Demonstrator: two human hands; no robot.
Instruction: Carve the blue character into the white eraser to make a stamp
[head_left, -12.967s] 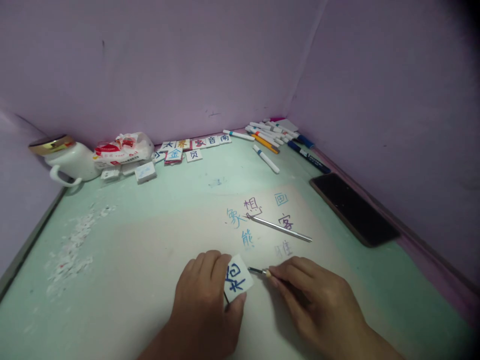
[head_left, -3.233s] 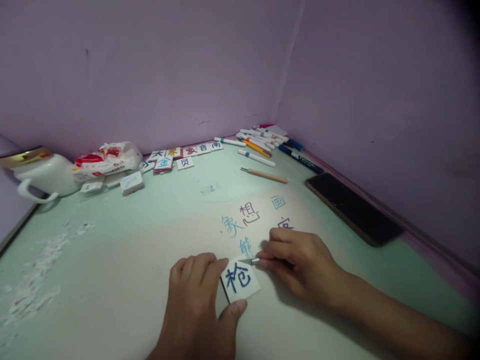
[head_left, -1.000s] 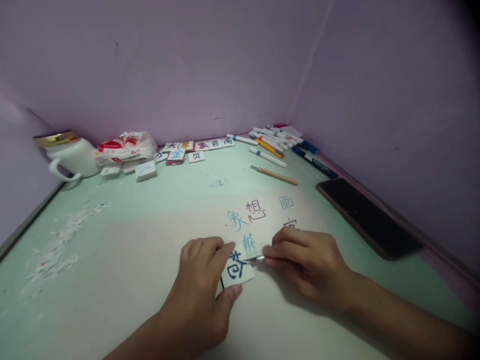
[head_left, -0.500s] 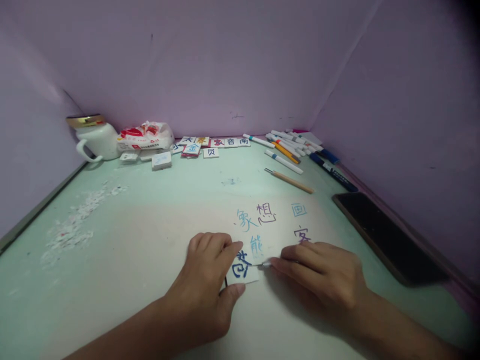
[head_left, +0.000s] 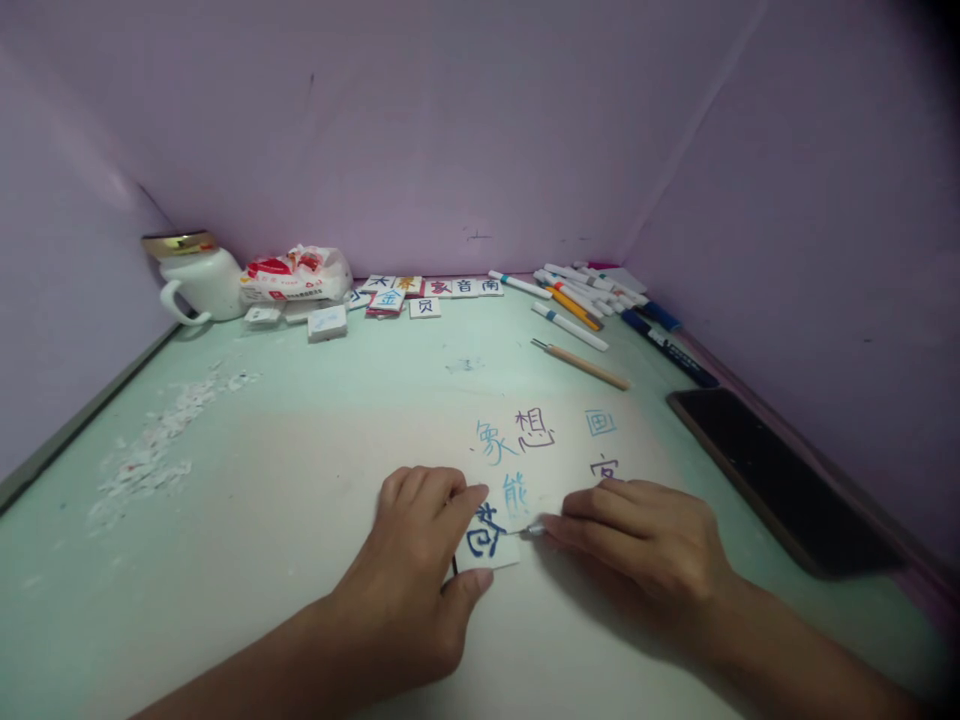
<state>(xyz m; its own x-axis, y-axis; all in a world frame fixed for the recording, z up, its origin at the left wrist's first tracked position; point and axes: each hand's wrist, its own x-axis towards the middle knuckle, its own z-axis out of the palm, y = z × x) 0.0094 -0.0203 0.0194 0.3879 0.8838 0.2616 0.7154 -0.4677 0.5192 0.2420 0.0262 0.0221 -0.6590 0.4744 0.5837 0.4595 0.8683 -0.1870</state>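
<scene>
A flat white carving block [head_left: 491,556] marked with a dark blue character lies on the table. My left hand [head_left: 420,570] is closed on its left side, thumb at the near edge and index finger at the far edge. From the right, my right hand [head_left: 645,545] pinches a slim carving knife [head_left: 534,529] with a silvery collar. Its thin tip touches or nearly touches the block by the character's right strokes. Most of the handle is hidden in my fingers. Handwritten characters [head_left: 514,495] in blue and purple show on the tabletop just beyond.
White shavings [head_left: 161,440] lie at left. Along the back are a white mug [head_left: 210,285], a tissue pack [head_left: 296,275] and character tiles [head_left: 465,288]. Several markers [head_left: 570,326], a wooden-handled gouge [head_left: 585,366] and a dark phone [head_left: 772,480] line the right.
The whole view has shifted slightly. Both hands keep their grips, and the knife tip stays by the character's right strokes, with hardly any visible movement.
</scene>
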